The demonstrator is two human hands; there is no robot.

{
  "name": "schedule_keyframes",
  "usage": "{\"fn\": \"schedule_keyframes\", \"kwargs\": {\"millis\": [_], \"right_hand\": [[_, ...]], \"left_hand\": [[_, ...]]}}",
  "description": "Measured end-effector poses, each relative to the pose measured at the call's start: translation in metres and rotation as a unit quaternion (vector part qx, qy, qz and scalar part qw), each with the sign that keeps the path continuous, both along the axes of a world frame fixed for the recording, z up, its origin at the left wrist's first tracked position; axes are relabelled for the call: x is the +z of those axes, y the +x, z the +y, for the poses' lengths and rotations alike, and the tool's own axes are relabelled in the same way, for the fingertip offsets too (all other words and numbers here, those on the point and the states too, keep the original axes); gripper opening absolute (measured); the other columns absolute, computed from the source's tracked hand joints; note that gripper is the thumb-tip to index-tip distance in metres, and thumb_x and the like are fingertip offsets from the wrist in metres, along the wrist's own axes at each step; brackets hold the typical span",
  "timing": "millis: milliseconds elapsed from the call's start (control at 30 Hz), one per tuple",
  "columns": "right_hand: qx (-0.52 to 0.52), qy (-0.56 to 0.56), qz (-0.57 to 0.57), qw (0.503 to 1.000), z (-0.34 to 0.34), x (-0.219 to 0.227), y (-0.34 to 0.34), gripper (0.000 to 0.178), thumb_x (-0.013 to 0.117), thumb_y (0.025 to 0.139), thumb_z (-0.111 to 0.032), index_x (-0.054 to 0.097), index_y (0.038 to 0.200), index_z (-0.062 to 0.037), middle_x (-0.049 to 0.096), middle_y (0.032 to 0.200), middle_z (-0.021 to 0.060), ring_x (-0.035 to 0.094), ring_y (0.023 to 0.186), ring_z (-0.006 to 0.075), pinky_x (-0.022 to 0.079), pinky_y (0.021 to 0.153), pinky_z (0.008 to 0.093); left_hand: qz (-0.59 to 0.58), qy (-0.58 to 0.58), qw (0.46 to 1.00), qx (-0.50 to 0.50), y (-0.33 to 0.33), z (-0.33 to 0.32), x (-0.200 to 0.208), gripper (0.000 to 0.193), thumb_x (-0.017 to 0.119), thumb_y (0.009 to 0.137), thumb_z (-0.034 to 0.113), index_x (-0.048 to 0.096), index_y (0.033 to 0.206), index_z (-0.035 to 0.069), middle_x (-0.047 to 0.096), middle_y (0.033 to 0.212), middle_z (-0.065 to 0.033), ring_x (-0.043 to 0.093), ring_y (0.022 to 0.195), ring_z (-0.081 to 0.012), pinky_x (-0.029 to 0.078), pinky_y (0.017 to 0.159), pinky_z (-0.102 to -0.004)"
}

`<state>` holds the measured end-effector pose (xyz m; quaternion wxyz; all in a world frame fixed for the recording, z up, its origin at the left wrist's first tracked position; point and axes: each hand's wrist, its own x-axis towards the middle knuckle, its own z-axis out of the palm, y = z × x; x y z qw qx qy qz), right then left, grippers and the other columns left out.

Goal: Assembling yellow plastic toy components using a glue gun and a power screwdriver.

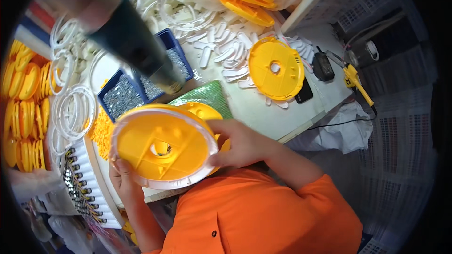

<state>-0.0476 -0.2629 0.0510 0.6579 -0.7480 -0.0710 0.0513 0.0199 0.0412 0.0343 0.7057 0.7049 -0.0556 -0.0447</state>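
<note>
A round yellow plastic cover (183, 155) with a white ring (162, 186) around its edge is tilted up before me, its ribbed inside and central hole facing me. My left hand (123, 178) grips its lower left rim. On the opposite rim, my right hand (242, 143) is closed, thumb on the white ring and fingers partly hidden behind. Behind it, another yellow disc (202, 110) shows in part, lying over a green ribbed mat (209, 96). A dark, blurred cylindrical tool (136, 42), like an electric screwdriver, slants down over the bench just beyond the cover.
Blue trays (107, 87) of small screws stand beyond the cover. White oblong pieces (230, 51), a yellow disc (275, 68) and a black phone (305, 91) lie to the right, near a yellow-handled soldering iron (355, 83). White rings (75, 113) and stacked yellow parts (28, 113) crowd the left.
</note>
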Motion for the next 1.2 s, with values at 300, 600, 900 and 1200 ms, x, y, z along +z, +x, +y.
{"fn": "schedule_keyframes", "kwargs": {"millis": [300, 600, 900, 1200], "right_hand": [[-0.032, 0.293, 0.103, 0.95, -0.009, -0.022, 0.006, 0.045, 0.062, 0.105, -0.029, 0.06, 0.132, 0.0065, 0.069, 0.12, 0.0117, 0.065, 0.107, 0.0156, 0.052, 0.093, 0.0275], [-0.145, 0.608, 0.319, 0.712, 0.029, 0.028, -0.011, 0.039, 0.056, 0.103, -0.029, 0.059, 0.131, -0.0029, 0.064, 0.129, 0.0175, 0.061, 0.117, 0.0306, 0.05, 0.101, 0.0413], [-0.022, -0.356, -0.2, 0.913, 0.017, 0.019, 0.004, 0.047, 0.083, 0.07, -0.011, 0.066, 0.113, -0.0041, 0.068, 0.119, 0.016, 0.062, 0.108, 0.0303, 0.049, 0.094, 0.0399], [-0.007, -0.411, -0.217, 0.885, 0.029, -0.005, 0.014, 0.046, 0.088, 0.071, -0.016, 0.07, 0.112, -0.0062, 0.067, 0.115, 0.013, 0.06, 0.102, 0.0321, 0.049, 0.087, 0.0418]], "left_hand": [[0.031, -0.016, 0.999, -0.012, -0.01, -0.032, 0.018, 0.047, 0.051, 0.109, 0.036, 0.058, 0.133, -0.004, 0.066, 0.115, -0.006, 0.061, 0.1, -0.0095, 0.049, 0.086, -0.0271], [-0.043, 0.047, 0.995, -0.072, -0.021, -0.06, 0.01, 0.043, 0.055, 0.106, 0.033, 0.056, 0.134, -0.001, 0.066, 0.119, -0.0109, 0.062, 0.104, -0.0203, 0.048, 0.092, -0.0338], [-0.03, 0.2, 0.979, -0.021, -0.017, -0.014, -0.023, 0.028, 0.063, 0.094, 0.007, 0.061, 0.121, 0.001, 0.063, 0.11, -0.0148, 0.068, 0.084, -0.0245, 0.055, 0.069, -0.0344], [0.034, 0.172, 0.983, -0.058, -0.016, -0.022, -0.035, 0.038, 0.063, 0.094, 0.011, 0.063, 0.131, 0.001, 0.069, 0.103, -0.0157, 0.066, 0.077, -0.0219, 0.054, 0.072, -0.0329]]}}
